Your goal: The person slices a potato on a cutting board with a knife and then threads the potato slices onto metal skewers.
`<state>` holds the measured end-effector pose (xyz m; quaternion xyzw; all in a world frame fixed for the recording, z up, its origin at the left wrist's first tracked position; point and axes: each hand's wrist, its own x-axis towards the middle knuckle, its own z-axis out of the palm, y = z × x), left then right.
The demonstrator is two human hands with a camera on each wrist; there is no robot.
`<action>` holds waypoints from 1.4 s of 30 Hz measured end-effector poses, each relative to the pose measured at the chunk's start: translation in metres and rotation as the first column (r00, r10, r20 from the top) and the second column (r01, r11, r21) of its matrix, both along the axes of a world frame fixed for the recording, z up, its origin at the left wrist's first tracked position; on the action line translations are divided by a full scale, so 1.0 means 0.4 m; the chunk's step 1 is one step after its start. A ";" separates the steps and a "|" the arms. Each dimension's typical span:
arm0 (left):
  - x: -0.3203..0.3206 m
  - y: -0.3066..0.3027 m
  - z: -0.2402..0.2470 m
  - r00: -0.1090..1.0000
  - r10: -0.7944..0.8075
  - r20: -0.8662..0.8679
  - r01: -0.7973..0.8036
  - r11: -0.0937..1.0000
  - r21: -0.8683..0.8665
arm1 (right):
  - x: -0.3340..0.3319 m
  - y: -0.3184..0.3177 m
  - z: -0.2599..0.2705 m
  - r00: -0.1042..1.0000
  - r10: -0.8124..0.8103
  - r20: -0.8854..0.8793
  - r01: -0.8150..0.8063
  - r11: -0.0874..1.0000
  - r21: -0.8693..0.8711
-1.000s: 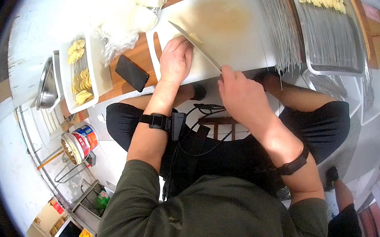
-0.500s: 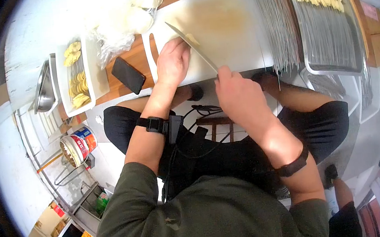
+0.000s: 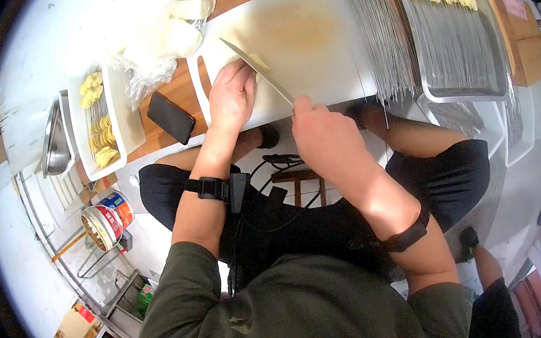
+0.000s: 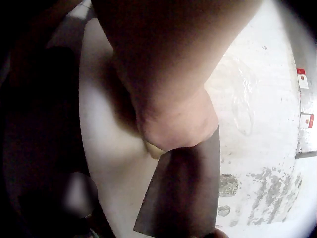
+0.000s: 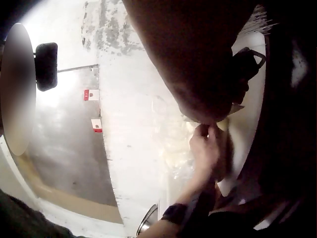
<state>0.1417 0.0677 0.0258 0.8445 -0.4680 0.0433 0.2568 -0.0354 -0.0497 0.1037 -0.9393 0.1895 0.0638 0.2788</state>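
In the head view my right hand [image 3: 326,133] grips a broad-bladed knife [image 3: 265,78] by its handle. The blade lies slantwise over the white cutting board [image 3: 312,65], its tip pointing up and left. Right beside the blade, my left hand [image 3: 232,97] has its fingers curled over a yellow potato piece [image 4: 154,150], mostly hidden under the hand. A pale yellow slice [image 3: 260,62] shows on the far side of the blade. In the left wrist view the flat of the knife [image 4: 181,193] stands right against the knuckles.
A black phone [image 3: 171,117] and a plastic bag of peeled potatoes [image 3: 181,36] lie left of the board. Further left, a white tray [image 3: 120,129] holds skewered slices. Metal skewers [image 3: 379,39] line the board's right side, beside a metal tray [image 3: 466,90] with more skewered slices.
The head view has shifted, so the whole scene sits further left and slightly lower. Both hands and the knife keep nearly the same place on the board.
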 end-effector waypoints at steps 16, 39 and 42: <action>0.002 0.000 -0.008 1.000 -0.004 0.004 0.004 1.000 -0.026 | 0.025 0.006 -0.056 0.991 0.011 -0.132 -0.012 1.000 -0.009; -0.003 0.012 0.002 0.998 -0.019 -0.054 0.012 0.991 -0.131 | -0.003 -0.009 -0.007 0.987 -0.159 0.009 0.156 0.978 0.137; -0.003 0.013 -0.004 0.999 -0.013 -0.049 0.005 0.989 -0.150 | -0.007 -0.031 -0.029 0.980 -0.190 0.055 0.183 0.976 0.119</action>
